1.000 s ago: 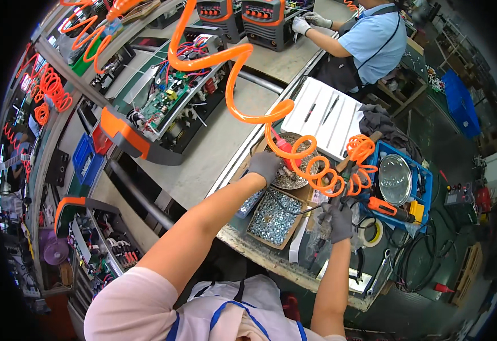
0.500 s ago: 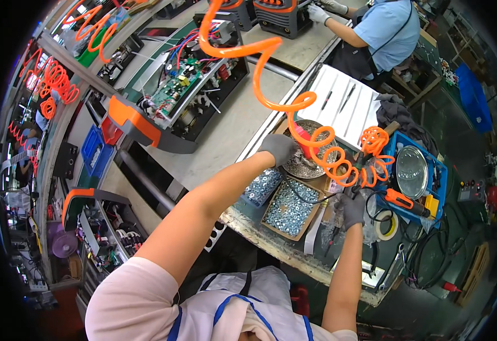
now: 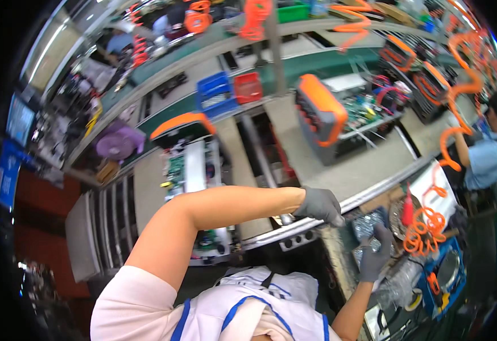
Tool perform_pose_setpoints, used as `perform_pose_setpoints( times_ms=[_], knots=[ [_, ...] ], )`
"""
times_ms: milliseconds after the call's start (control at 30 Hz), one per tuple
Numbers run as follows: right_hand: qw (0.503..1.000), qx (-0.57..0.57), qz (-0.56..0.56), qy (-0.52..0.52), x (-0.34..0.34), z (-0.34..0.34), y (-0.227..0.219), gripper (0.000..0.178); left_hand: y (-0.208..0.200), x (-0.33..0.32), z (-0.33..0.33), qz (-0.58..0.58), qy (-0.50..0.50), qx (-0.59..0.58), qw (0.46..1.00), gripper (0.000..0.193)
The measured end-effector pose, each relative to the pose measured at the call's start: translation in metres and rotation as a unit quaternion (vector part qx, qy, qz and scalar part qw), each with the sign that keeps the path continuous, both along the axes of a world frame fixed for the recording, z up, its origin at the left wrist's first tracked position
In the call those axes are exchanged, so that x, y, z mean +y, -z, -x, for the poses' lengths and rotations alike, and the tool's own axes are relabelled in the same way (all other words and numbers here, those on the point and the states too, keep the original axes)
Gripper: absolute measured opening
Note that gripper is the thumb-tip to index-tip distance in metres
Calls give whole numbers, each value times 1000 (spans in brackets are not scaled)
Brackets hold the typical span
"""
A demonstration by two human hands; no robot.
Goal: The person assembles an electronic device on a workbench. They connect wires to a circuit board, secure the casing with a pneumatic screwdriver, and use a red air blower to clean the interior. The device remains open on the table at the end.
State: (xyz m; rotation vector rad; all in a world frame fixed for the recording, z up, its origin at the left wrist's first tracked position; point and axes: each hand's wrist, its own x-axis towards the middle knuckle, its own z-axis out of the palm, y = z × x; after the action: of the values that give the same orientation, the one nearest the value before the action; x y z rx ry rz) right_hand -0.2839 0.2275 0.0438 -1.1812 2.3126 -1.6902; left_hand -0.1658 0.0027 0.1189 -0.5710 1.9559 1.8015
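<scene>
My left hand [image 3: 320,205], in a grey glove, is over the metal rail at the bench corner. Its fingers are drawn together and point down to the right; anything between them is hidden. My right hand [image 3: 376,258], also grey-gloved, is at the near side of the small-hardware containers, thumb and fingers apart with nothing visible between them. Past its fingertips lies a blue tray of small metal parts [image 3: 368,221]. A second hardware box is mostly covered by this hand. Farther right are a round metal dish [image 3: 396,217] and a red pointed object [image 3: 408,209].
An orange-and-grey machine housing [image 3: 321,111] with exposed circuit boards stands on the line; another open unit [image 3: 194,167] is nearer left. An orange coiled hose [image 3: 425,230] hangs over the bench. A blue crate [image 3: 448,273] stands right. A person [image 3: 484,156] works at the far right.
The view has swung left. My left hand has left the round dish and moved toward the rail. My right hand has come away from the hose end to the hardware containers, fingers now spread.
</scene>
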Motion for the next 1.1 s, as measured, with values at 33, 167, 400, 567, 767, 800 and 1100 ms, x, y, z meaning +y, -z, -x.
perform_pose_setpoints(
  times_ms=[33, 167, 400, 567, 767, 800, 1100],
  knots=[
    [991, 16, 19, -128, -35, -39, -41, 39, 2, -10, -30, -26, -4, -26, 999, 27],
    [944, -98, 43, -311, -111, -136, -81, 34, -37, -37, -144, -76, -65, -48, 994, 37],
    [916, -100, 54, -385, -173, -194, -77, 20, -52, -78, -234, -41, -142, -104, 984, 36],
    [904, -269, 64, -326, -235, -192, -32, 14, -60, -128, -248, 196, -180, -17, 964, 39],
    [607, -749, -14, -266, -335, -217, 60, 14, -69, -269, -242, 520, -340, -100, 777, 39],
    [572, -778, -4, -258, -347, -229, 73, 13, -62, -287, -244, 544, -331, -129, 760, 41],
    [332, -909, 2, -252, -400, -287, 126, 8, -11, -336, -277, 444, -379, -163, 796, 43]
  ],
)
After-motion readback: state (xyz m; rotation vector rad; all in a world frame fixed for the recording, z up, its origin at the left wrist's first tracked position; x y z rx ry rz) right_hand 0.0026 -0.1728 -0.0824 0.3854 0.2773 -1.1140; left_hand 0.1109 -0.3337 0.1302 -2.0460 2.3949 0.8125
